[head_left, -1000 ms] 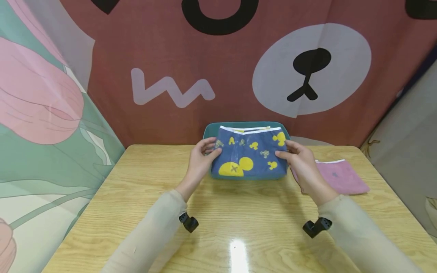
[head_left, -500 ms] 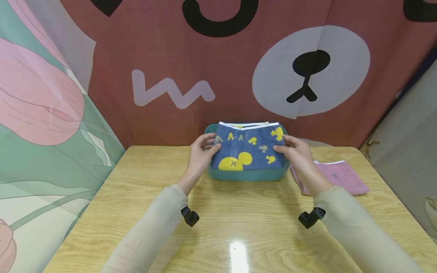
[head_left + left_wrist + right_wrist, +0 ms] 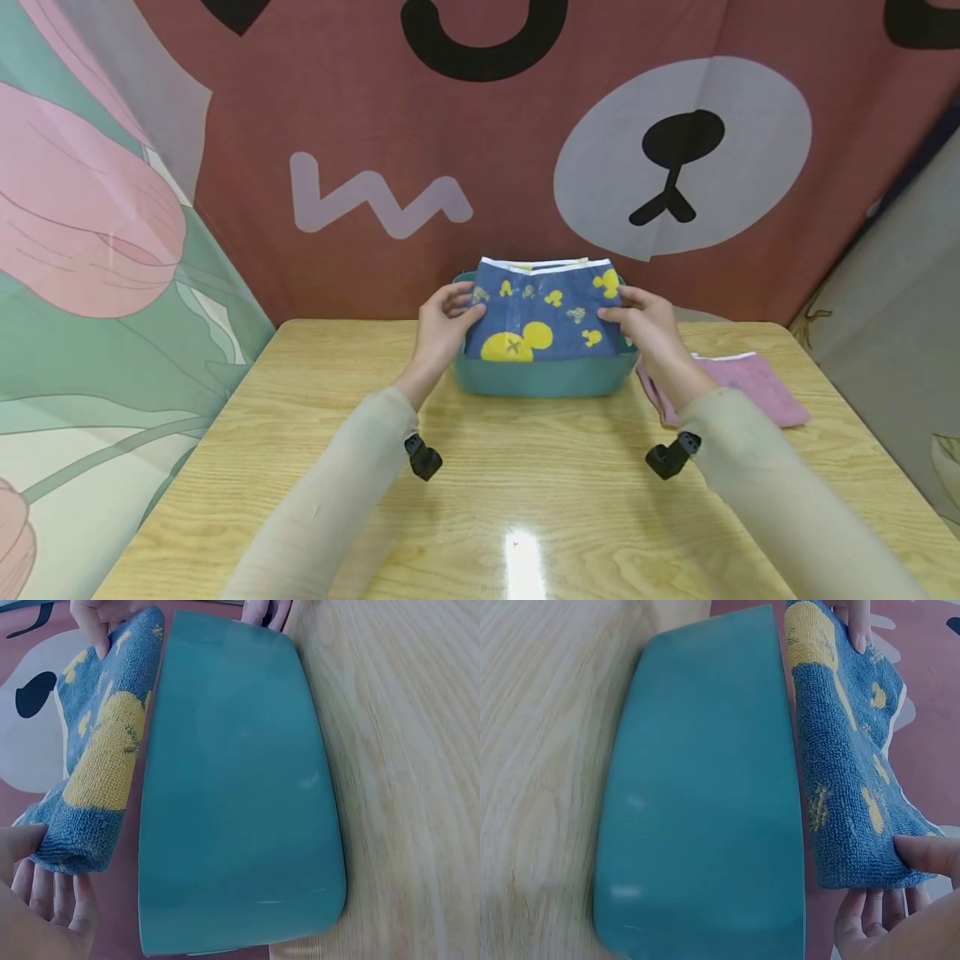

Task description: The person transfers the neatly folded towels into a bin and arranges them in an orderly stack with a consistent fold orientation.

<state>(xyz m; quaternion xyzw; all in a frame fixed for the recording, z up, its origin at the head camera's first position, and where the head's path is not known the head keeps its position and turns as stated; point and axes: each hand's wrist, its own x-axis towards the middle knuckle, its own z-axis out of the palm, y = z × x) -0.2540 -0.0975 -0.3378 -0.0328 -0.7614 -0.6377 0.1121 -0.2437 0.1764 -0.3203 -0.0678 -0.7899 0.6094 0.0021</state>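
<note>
A folded blue towel [image 3: 536, 312] with yellow mouse-head shapes and a white edge is held up between both hands. The left hand [image 3: 447, 323] pinches its left side, thumb in front and fingers behind. My right hand [image 3: 651, 327] pinches the right side the same way. Below and behind the towel stands a teal bin [image 3: 543, 379] on the table. In the left wrist view the towel's folded lower edge hangs just above the rim of the bin [image 3: 240, 780], apart from it. The right wrist view also has a gap between towel [image 3: 851, 772] and bin [image 3: 705, 795].
A folded pink towel [image 3: 757, 392] lies on the wooden table [image 3: 480, 467], right of the bin and partly behind the right hand. A reddish-brown curtain [image 3: 375, 275] with a printed animal face hangs behind the table.
Both hands have risen with the blue towel, lifting it from in front of the bin to about its rim, so more of the bin's front shows. The pink towel stays put.
</note>
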